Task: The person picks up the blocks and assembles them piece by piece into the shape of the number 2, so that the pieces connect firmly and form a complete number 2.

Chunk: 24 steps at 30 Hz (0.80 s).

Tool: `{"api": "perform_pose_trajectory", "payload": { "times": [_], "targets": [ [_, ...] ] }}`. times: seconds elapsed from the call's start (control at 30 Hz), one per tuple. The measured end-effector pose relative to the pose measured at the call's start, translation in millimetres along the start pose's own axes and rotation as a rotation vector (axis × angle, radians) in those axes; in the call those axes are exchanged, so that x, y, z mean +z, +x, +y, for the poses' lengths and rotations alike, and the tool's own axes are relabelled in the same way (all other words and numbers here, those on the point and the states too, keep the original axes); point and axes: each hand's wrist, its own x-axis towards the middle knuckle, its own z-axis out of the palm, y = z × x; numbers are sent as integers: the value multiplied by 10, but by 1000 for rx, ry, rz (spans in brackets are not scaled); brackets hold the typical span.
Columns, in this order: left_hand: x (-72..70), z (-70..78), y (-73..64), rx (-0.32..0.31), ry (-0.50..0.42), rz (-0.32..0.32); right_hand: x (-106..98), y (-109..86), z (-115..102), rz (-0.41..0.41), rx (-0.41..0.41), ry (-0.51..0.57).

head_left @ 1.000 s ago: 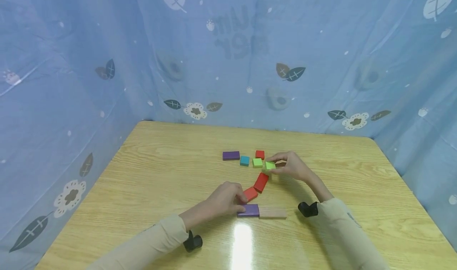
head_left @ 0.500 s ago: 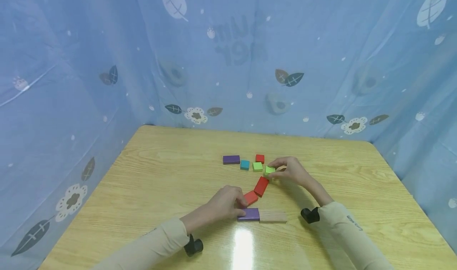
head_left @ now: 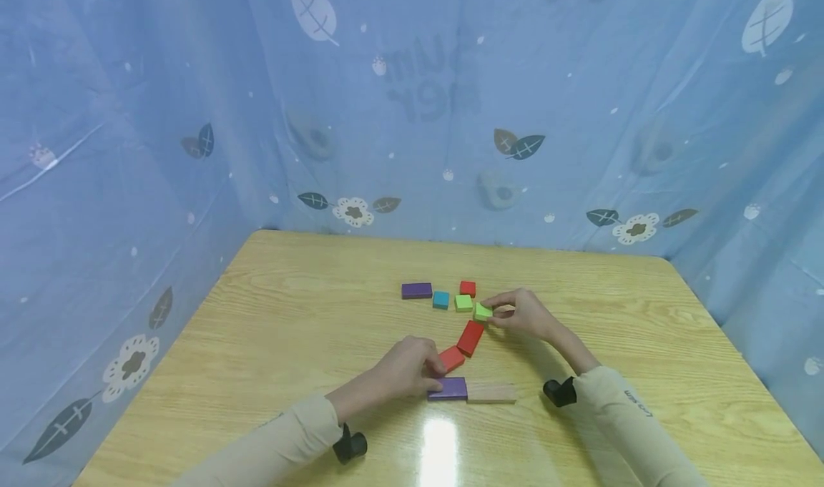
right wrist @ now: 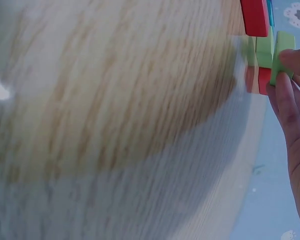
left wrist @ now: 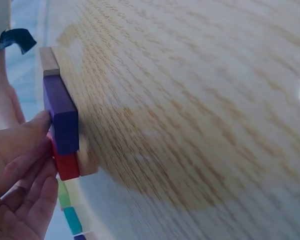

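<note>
My right hand (head_left: 524, 314) pinches a lime green block (head_left: 482, 312) between thumb and fingers, just beyond the far end of a dark red block (head_left: 471, 338). The right wrist view shows this green block (right wrist: 285, 42) tilted in the fingers. My left hand (head_left: 402, 367) rests with its thumb on a purple block (head_left: 447, 388) and its fingertips at a lighter red block (head_left: 452, 359), which they partly cover. In the left wrist view, the thumb lies against an edge of the purple block (left wrist: 62, 112). A plain wooden block (head_left: 491, 393) lies end to end with it.
Behind the held block are a second green block (head_left: 463, 303), a small red block (head_left: 468, 288), a blue block (head_left: 440, 299) and another purple block (head_left: 417, 290). A patterned blue curtain (head_left: 386, 115) hangs behind the wooden table (head_left: 290, 294).
My right hand has shifted slightly left and towards me, bringing the green block closer to the dark red block. The left hand stays in place, and the head view tilts up a little.
</note>
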Motion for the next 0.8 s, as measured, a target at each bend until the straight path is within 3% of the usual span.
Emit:
{"api": "perform_pose_trajectory", "payload": {
  "times": [0.3,0.8],
  "targets": [
    [2,-10,-3,13,10,9,66,20,28,6,-63,-83],
    [-14,-7,0,-5,-16,1,100,31,67,-6,-39,-80]
  ]
}}
